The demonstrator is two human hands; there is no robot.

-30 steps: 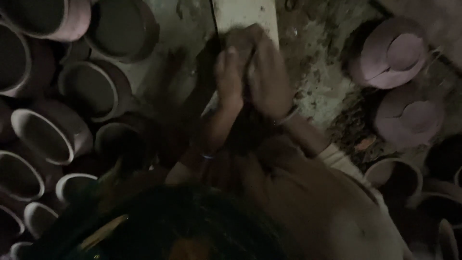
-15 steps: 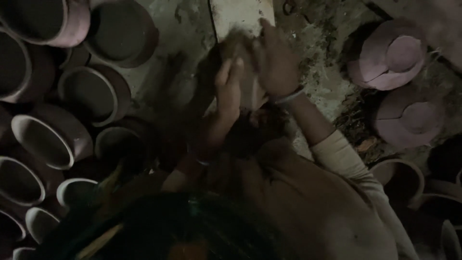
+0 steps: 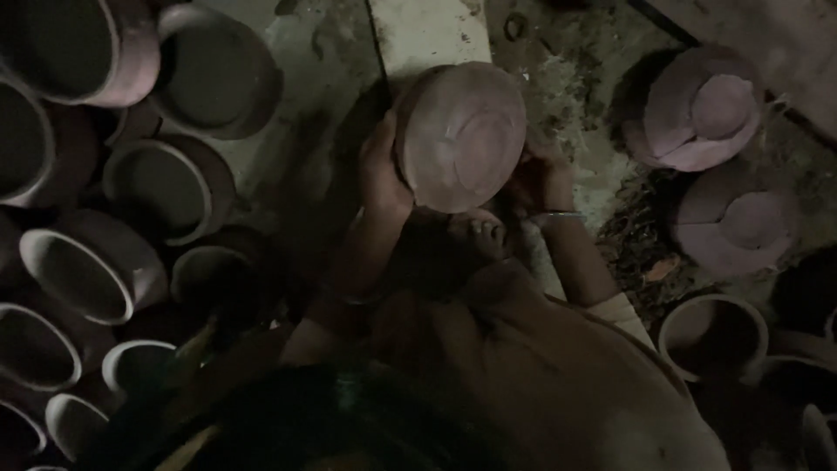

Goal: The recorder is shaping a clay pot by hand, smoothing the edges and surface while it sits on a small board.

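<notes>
A round reddish clay pot (image 3: 460, 135) is held with its rounded bottom turned up toward me, in front of a pale flat slab (image 3: 427, 35). My left hand (image 3: 381, 174) cups its left side. My right hand (image 3: 540, 179) grips its right side from below, partly hidden by the pot, with a thin bangle on the wrist. A bare foot (image 3: 479, 231) with its toes showing sits just under the pot.
Several open-mouthed clay pots (image 3: 166, 187) crowd the left side, lying tilted against each other. Two upside-down pots (image 3: 697, 109) (image 3: 737, 222) rest on rough ground at the right. Another open pot (image 3: 713, 336) stands at the lower right. The light is dim.
Both hands were pressed close together over the slab. They have since spread apart, and the round pot shows between them, raised and with its bottom turned up.
</notes>
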